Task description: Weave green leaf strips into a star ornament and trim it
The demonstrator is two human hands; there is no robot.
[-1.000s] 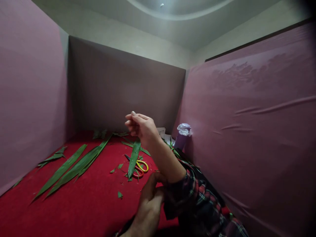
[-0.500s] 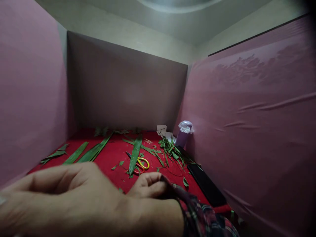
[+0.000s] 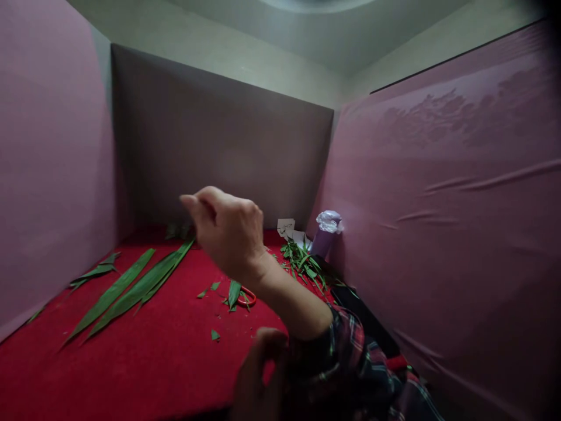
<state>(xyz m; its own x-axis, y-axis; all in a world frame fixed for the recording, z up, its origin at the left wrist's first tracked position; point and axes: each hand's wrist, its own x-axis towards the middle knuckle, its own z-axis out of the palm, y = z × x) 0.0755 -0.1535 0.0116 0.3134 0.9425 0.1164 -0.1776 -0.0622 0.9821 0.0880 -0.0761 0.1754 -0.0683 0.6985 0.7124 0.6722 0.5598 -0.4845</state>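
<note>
My right hand (image 3: 230, 231) is raised over the red cloth, its fingers curled shut, with nothing visible in them. Its forearm comes in from the lower right, out of a dark plaid sleeve (image 3: 346, 362). Low at the front, my left hand (image 3: 260, 374) is dim and blurred, its bent fingers closed at the loose fabric of that sleeve. Behind the right forearm lie scissors (image 3: 249, 297), with only a red-orange handle loop showing. A cut leaf piece (image 3: 234, 294) rests against them. Two long green leaves (image 3: 135, 295) lie to the left.
Small leaf scraps (image 3: 215, 335) dot the red cloth (image 3: 144, 374). On the right are a heap of cut greenery (image 3: 302, 257), a purple container (image 3: 324, 240) with crinkled wrapping, white papers (image 3: 286, 227) and a black flat object (image 3: 363, 316). Pink panels (image 3: 438, 234) flank the table.
My right hand has swung up and away from the lower left. My left hand has moved down toward the front, still at the sleeve. The long leaves have come into fuller view.
</note>
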